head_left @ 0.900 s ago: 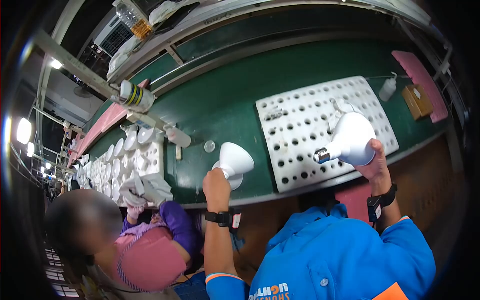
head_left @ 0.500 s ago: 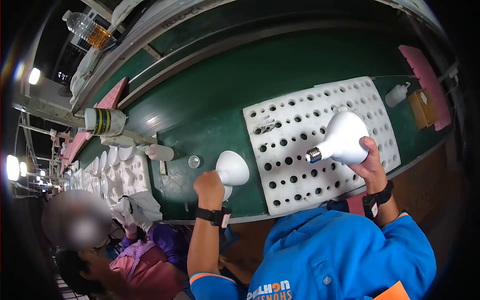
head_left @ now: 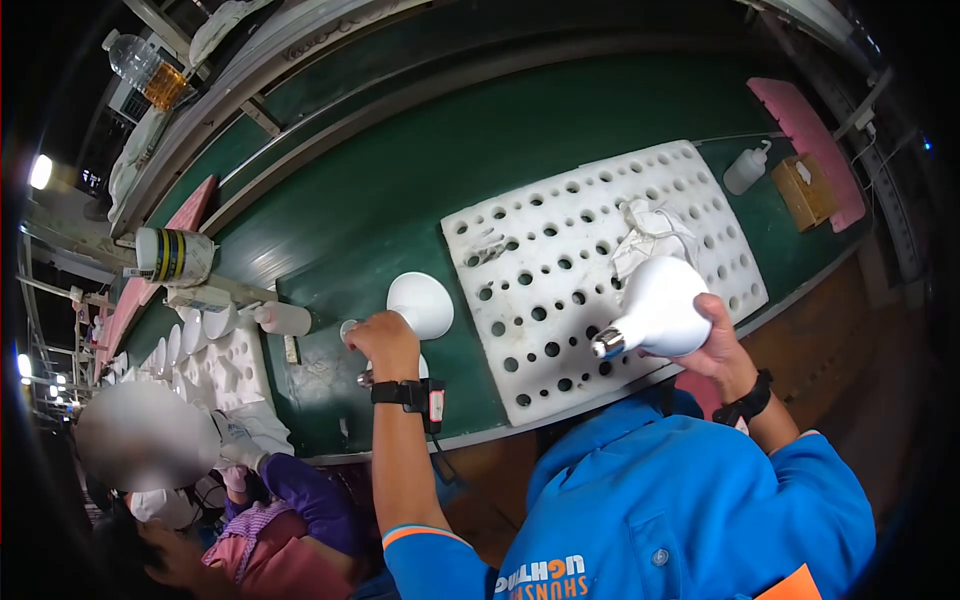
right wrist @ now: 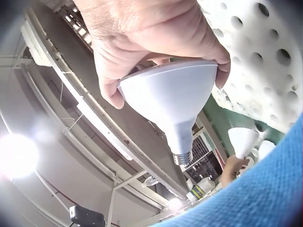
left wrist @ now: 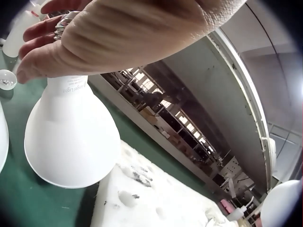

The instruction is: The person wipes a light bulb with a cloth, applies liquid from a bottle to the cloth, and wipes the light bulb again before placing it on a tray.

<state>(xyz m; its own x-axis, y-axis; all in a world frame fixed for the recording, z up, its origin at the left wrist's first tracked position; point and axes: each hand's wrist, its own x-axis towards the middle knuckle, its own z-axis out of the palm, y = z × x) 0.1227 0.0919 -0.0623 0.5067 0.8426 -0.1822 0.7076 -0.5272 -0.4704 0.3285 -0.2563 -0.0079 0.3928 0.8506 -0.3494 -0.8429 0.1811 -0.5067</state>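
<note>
Clasping a white reflector bulb (head_left: 660, 315) round its wide rim with the right grip (head_left: 718, 348), above the holed foam tray (head_left: 507, 305), toward the near edge of the desk (head_left: 360, 205). Pinching a second bulb (head_left: 420, 310) at its threaded cap with the left grip (head_left: 385, 342), near the foam's left edge. Probably light, stiff, slick and fragile if knocked — best taken at neck or cap, gently at the rim. Smooth and cone-shaped, flaring from ridged, shiny metal — unlike the pitted, softer-looking foam.
</note>
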